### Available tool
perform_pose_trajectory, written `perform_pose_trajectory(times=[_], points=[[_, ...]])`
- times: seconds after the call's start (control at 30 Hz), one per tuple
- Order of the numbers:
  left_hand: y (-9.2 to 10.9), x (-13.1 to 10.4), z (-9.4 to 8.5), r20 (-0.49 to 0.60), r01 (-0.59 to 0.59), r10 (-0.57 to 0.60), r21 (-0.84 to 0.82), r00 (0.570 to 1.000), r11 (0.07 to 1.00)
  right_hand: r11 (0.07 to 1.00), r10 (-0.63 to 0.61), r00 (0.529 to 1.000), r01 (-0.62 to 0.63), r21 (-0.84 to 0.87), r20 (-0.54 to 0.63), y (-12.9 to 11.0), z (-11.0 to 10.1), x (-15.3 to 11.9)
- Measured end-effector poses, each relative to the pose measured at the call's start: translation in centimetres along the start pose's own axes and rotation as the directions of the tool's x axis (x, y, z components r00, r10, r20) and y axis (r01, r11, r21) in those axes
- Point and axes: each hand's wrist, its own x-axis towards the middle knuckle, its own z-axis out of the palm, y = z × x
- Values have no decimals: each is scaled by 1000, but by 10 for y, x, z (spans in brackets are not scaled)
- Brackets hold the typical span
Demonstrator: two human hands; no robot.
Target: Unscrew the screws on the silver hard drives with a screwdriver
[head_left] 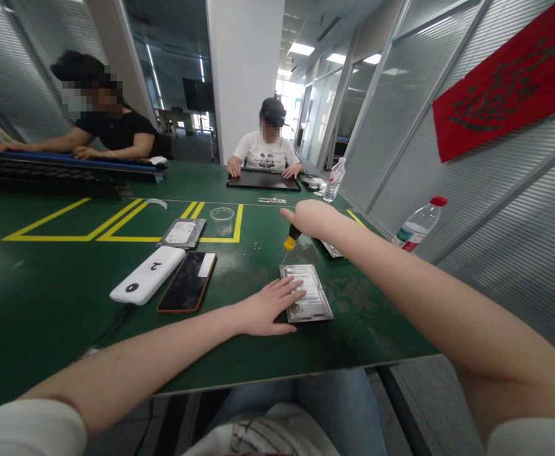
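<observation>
A silver hard drive [311,296] lies flat near the front edge of the green table [44,304]. My left hand [265,308] rests flat on its left side, fingers spread, pressing it down. My right hand [311,218] is closed around a screwdriver [289,244] with a yellow-and-black handle, held upright with its tip at the far left corner of the drive. A few tiny screws [257,244] lie loose on the table just beyond.
A second hard drive [183,232], a clear plastic cup [222,220], a white power bank [147,274] and a dark phone [188,282] lie to the left. Two water bottles [417,226] stand at the right edge. Two other people sit at the far side.
</observation>
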Motion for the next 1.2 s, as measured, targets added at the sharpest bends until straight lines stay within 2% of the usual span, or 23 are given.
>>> perform_pose_trajectory(times=[0.1, 0.2, 0.3, 0.43, 0.53, 0.63, 0.7, 0.77, 0.83, 0.9, 0.97, 1.1, 1.2], points=[[0, 0, -1, -1, -3, 3, -2, 1000, 1000, 995, -5, 995, 15, -102, 100, -1, -1, -3], [0, -1, 0, 6, 0, 0, 0, 1000, 1000, 997, -41, 991, 50, -64, 126, -1, -6, -10], [0, -1, 1, -3, -1, 1, -8, 1000, 1000, 997, -70, 989, 65, 42, 132, -1, -10, -15], [-1, -1, 1, -11, -7, 7, -12, 1000, 1000, 970, -120, 991, 104, 220, 58, -3, -2, -12], [0, -1, 1, -8, -7, 7, -8, 1000, 1000, 921, -51, 999, 48, 386, -2, -7, 10, -8], [0, -1, 1, -12, -3, 3, -9, 1000, 1000, 829, 44, 999, -24, 559, -23, -12, 18, -8], [-1, -1, 1, -19, -9, 8, -16, 1000, 1000, 804, 51, 999, -31, 594, -17, -14, 19, -9], [-1, -1, 1, -26, -15, 15, -25, 1000, 1000, 877, 39, 997, -6, 480, -59, -14, 16, -10], [-1, -1, 2, -30, -17, 16, -26, 999, 1000, 968, 80, 992, -55, 246, -93, -13, 10, -11], [-1, 0, 2, -30, -16, 16, -21, 999, 1000, 986, 162, 985, -161, 33, -58, -12, 3, -12], [-1, 0, 2, -28, -17, 16, -17, 999, 1000, 982, 176, 984, -174, -76, 20, -11, -2, -12], [1, 0, 1, -22, -8, 8, -16, 1000, 1000, 997, -29, 997, 33, -70, 71, -10, -7, -14], [2, 0, -1, -18, -4, 4, -21, 1000, 1000, 995, -101, 991, 102, -9, 87, -8, -8, -16]])
